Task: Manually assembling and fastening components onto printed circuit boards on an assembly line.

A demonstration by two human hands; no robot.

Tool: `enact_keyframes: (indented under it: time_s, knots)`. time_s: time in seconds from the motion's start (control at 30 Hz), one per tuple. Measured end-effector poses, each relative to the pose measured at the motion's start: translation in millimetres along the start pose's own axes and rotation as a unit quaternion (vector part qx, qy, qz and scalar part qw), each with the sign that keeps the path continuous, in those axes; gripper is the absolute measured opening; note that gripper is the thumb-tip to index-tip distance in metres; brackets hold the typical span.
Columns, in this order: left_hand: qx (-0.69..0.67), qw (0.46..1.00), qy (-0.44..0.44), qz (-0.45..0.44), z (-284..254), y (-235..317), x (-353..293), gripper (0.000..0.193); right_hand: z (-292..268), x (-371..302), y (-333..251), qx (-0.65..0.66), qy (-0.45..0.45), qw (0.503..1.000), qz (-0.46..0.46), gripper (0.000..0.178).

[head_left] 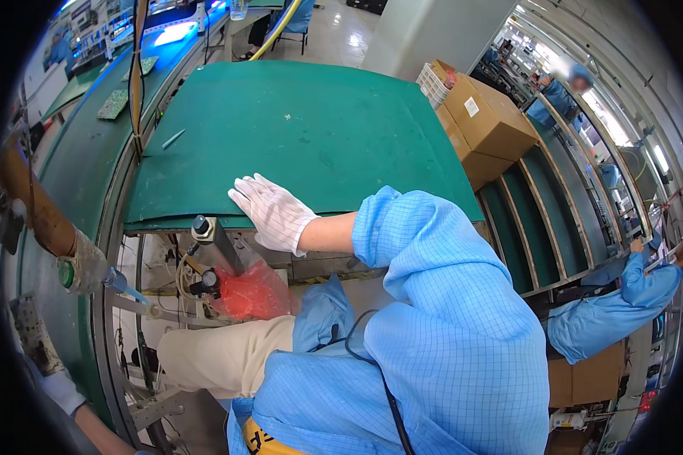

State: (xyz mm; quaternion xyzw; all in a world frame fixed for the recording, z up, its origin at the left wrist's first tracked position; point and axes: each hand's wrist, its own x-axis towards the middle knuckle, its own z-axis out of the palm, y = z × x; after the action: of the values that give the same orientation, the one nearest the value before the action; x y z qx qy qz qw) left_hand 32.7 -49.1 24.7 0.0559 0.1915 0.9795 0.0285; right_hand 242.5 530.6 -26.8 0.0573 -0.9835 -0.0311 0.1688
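Observation:
My right hand (269,212), in a white striped glove, lies flat at the near edge of a green table mat (319,121), fingers stretched and holding nothing. At the lower left rim, my left hand (61,390), also gloved in white, is at the lower end of a pale, spotted circuit board (34,337). The board stands tilted beside the conveyor line; the fingers on it are mostly hidden in the dark rim. A small pale pen-like tool (173,139) rests on the mat's left side, away from both hands.
Left runs a conveyor (61,182) with green circuit boards (114,105). A clear bottle (83,265) with a green cap hangs over it. Below the table are a metal cylinder (218,246) and a red plastic bag (254,292). Cardboard boxes (486,121) and slatted shelves (542,205) stand right; co-workers sit beyond.

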Motion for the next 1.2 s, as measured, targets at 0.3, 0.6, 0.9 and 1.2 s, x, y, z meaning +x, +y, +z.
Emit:
enact_keyframes:
  time_s: [0.3,0.6,0.9,1.2]
  knots:
    - [0.001,1.000,-0.007,0.000,-45,34,17,0.037,0,0,-1,-0.001,-0.001,1.000,0.000,0.074]
    - [0.005,1.000,-0.027,0.008,-56,39,24,0.036,1,0,-1,-0.021,-0.007,1.000,-0.004,0.078]
    - [0.010,0.999,-0.033,0.009,-88,60,38,0.035,3,0,0,-0.026,-0.004,1.000,-0.005,0.077]
    - [0.013,1.000,-0.028,0.004,-104,69,48,0.035,4,-1,1,-0.015,-0.002,1.000,-0.003,0.076]
